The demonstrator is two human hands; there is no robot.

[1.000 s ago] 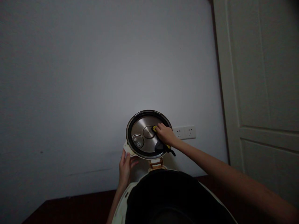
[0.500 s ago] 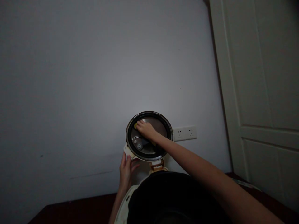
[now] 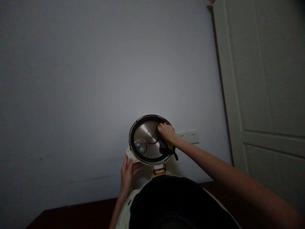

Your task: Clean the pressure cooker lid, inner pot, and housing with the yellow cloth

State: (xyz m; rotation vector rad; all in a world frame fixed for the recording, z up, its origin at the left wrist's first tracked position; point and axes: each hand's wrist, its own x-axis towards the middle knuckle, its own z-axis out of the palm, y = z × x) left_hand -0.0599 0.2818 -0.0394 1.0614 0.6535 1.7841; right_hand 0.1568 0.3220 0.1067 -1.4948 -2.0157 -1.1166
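An electric pressure cooker (image 3: 125, 211) stands before me with its round lid (image 3: 143, 128) raised on the hinge. The lid's inner face is shiny metal with a dark sealing ring and a small valve at lower left. My left hand (image 3: 127, 173) grips the white tab on the lid's lower left edge, thumb and forefinger at the tab, other fingers loose. On the right side of the inner face my right hand (image 3: 166, 132) presses a dark and yellow cloth (image 3: 171, 147), closed over it. One dark corner of the cloth hangs past the rim.
The cooker's deep black pot (image 3: 176, 197) opens toward me below the lid. A pale wall (image 3: 95, 95) rises close behind, with a power socket (image 3: 194, 136) right of the lid. A dark red tabletop (image 3: 78, 213) lies underneath. At right is a panelled white door (image 3: 269, 95).
My right hand has moved with the cloth from the upper left of the lid's inner face to its right side, uncovering the metal centre. The left hand keeps its place on the tab.
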